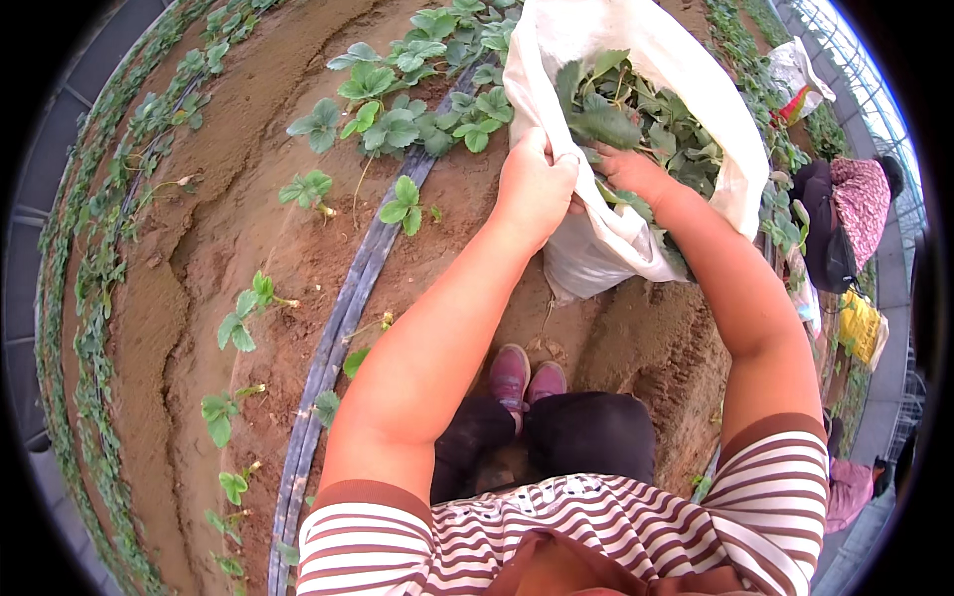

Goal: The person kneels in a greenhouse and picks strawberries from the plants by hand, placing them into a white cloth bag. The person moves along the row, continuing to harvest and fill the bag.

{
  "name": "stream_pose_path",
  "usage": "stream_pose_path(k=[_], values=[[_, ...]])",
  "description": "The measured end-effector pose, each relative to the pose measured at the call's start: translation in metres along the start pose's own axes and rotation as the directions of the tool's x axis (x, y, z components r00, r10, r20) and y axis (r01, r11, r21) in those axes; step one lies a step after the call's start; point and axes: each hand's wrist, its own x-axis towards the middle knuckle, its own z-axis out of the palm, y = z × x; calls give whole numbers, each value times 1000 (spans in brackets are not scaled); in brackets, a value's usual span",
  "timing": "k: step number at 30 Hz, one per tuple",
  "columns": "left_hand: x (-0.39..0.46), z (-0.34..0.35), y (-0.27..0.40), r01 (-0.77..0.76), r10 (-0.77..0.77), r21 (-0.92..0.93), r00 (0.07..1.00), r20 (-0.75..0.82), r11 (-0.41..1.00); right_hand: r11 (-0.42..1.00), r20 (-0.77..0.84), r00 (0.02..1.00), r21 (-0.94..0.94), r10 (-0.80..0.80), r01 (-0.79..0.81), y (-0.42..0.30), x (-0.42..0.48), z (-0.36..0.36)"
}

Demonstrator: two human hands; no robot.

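Observation:
A large white woven sack [734, 127] stands in front of me, its mouth wide, with cut strawberry leaves [682, 141] heaped inside. My left hand [538, 182] grips the near left rim of the sack, thumb on top of the folded edge. Inside the mouth, my right hand [633, 175] reaches among the leaves. Its fingertips are partly covered by foliage, so whether they hold any leaf is unclear.
Black drip-irrigation tape [365, 261] runs along the soil bed on my left, beside small trimmed strawberry plants [305, 188]. Leafier strawberry plants [399, 123] grow farther up. At right are a person in patterned clothing [857, 208], another in pink [850, 492] and a yellow bag [861, 328].

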Motion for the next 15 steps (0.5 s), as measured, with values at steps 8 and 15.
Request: stream_pose_path(k=[8, 15], values=[[-17, -8, 12, -55, 61, -80, 995, 75, 995, 941, 55, 983, -301, 176, -151, 16, 43, 57], [-78, -65, 44, -80, 79, 133, 997, 12, 988, 992, 86, 996, -126, -19, 29, -92, -32, -39]])
